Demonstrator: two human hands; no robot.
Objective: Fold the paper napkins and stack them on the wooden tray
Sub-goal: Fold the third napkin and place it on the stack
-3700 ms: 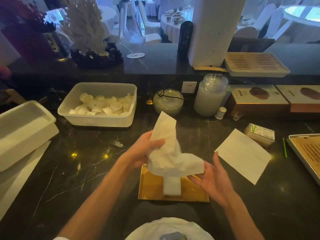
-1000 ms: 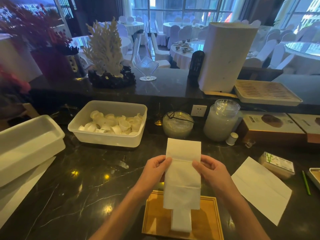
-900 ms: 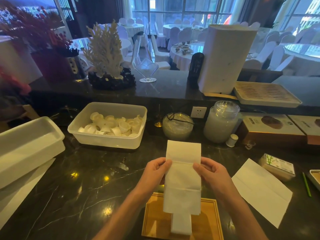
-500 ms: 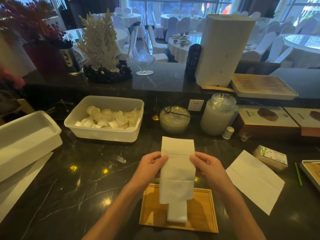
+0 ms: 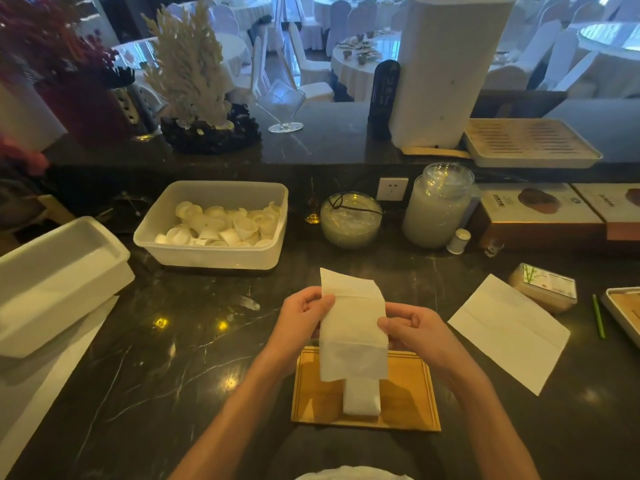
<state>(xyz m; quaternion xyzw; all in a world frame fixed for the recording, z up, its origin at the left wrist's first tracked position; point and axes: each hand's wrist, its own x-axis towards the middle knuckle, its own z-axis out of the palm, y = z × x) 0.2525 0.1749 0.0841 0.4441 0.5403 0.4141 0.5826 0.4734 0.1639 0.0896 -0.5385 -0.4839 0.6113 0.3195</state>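
Note:
I hold a white paper napkin (image 5: 351, 327) upright above the wooden tray (image 5: 412, 386); it is folded into a long strip. My left hand (image 5: 304, 311) pinches its left edge and my right hand (image 5: 407, 325) pinches its right edge. A small folded napkin (image 5: 362, 398) lies on the tray, partly hidden behind the hanging strip. Another flat, unfolded napkin (image 5: 509, 329) lies on the dark counter to the right.
A plastic tub of small white cups (image 5: 216, 225) stands behind my hands, with a glass bowl (image 5: 350, 218) and jar (image 5: 437, 206) to its right. A white bin (image 5: 55, 278) sits at left. A tissue pack (image 5: 543, 285) and a tray's edge (image 5: 623, 313) are at right.
Since 3.7 s ago the loose, crumpled napkin has been straightened into a long strip held by both edges. In the last second the hands have barely moved.

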